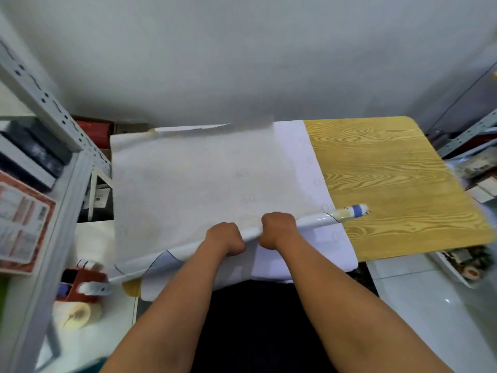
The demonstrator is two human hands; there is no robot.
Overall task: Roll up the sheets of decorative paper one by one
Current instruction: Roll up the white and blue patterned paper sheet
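- Wall (242, 63), pale grey, fills the upper half of the view behind everything.
- Worktop (398, 184) with a yellow wood-grain face stands against that wall; its right part is bare, its left part lies under paper.
- Sheets (193, 179) of white decorative paper lie flat on the worktop's left and middle, stacked, with the near edge hanging over the front; faint printed marks show along the right margin of a lower sheet.
- Shelving (51, 109) of grey perforated metal rises on the left, with dark boxes and a red-bordered label on it.
- Roll (317, 220), the near end of the top sheet wound into a long thin tube, lies slantwise across the near part of the sheets, its left end low and its right end further back, reaching onto the bare wood; the right end shows a blue band.
- Left hand (224, 238) is clenched around the roll near its middle, knuckles up.
- Right hand (278, 228) is clenched around the roll just beside the left hand, apart from it by a short stretch of tube.
- Tape dispenser (86, 285), red, sits on a white surface at the lower left, near the roll's left end.
- Label roll (78, 314), cream, lies just in front of the dispenser.
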